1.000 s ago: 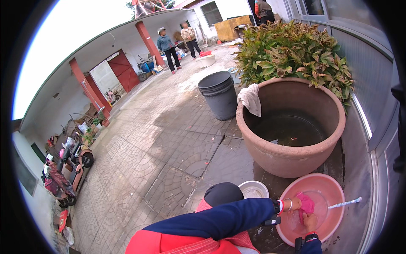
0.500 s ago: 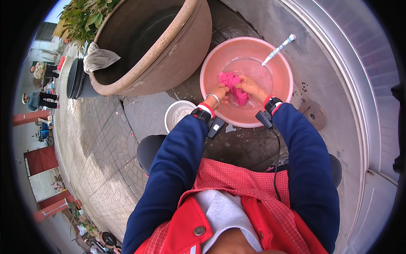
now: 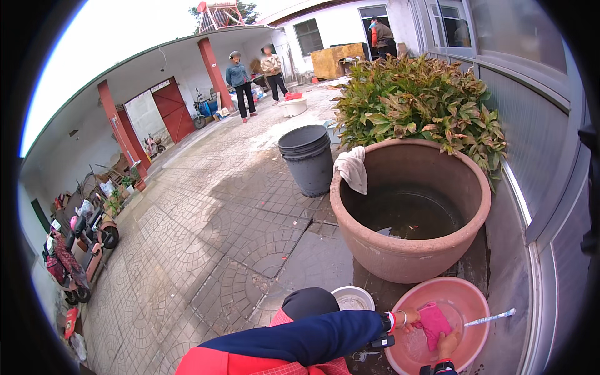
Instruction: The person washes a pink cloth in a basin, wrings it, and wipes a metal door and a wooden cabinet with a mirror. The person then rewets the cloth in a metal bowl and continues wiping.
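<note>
A pink plastic basin [image 3: 475,297] holding water sits on the wet paving at the lower right. My left hand [image 3: 407,319] grips the near corner of a pink cloth [image 3: 433,323] inside it. My right hand [image 3: 447,344] holds the cloth's lower edge, with only the fingers and wrist showing. A thin blue-white rod [image 3: 490,319] rests across the basin's right side. Dark blue sleeves cover both my arms.
A big clay pot [image 3: 409,259] with dark water and a white rag [image 3: 352,169] on its rim stands behind the basin. Nearby are a small white bowl [image 3: 353,299], a dark bucket [image 3: 307,159], a leafy shrub [image 3: 419,103], scooters [image 3: 75,250] at left and people [image 3: 239,81] far off.
The view has swung up from looking straight down at the basin to looking out across the courtyard. Both hands remain on the pink cloth in the basin.
</note>
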The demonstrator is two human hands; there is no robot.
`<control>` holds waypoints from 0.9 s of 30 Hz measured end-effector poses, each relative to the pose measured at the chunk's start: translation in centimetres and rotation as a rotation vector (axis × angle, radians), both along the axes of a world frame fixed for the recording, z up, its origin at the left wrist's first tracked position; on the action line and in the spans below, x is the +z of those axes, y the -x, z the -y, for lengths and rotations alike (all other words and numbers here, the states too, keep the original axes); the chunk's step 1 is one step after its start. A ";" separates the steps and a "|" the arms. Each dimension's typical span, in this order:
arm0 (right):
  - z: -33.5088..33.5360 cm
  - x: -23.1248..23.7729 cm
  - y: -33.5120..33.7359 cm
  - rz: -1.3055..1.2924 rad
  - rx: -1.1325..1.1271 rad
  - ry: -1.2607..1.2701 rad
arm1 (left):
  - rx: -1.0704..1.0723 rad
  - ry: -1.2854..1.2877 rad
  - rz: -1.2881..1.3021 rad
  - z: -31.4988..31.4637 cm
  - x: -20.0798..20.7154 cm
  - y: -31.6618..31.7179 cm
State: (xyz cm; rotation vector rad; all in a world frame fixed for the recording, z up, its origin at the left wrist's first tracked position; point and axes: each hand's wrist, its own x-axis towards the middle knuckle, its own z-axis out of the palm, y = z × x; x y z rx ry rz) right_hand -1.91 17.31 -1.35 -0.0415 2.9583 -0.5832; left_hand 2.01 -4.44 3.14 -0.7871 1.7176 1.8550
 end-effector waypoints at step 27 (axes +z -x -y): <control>7.4 7.1 0.6 0.705 0.286 0.984 | 0.222 -0.530 0.224 -0.2 0.5 0.0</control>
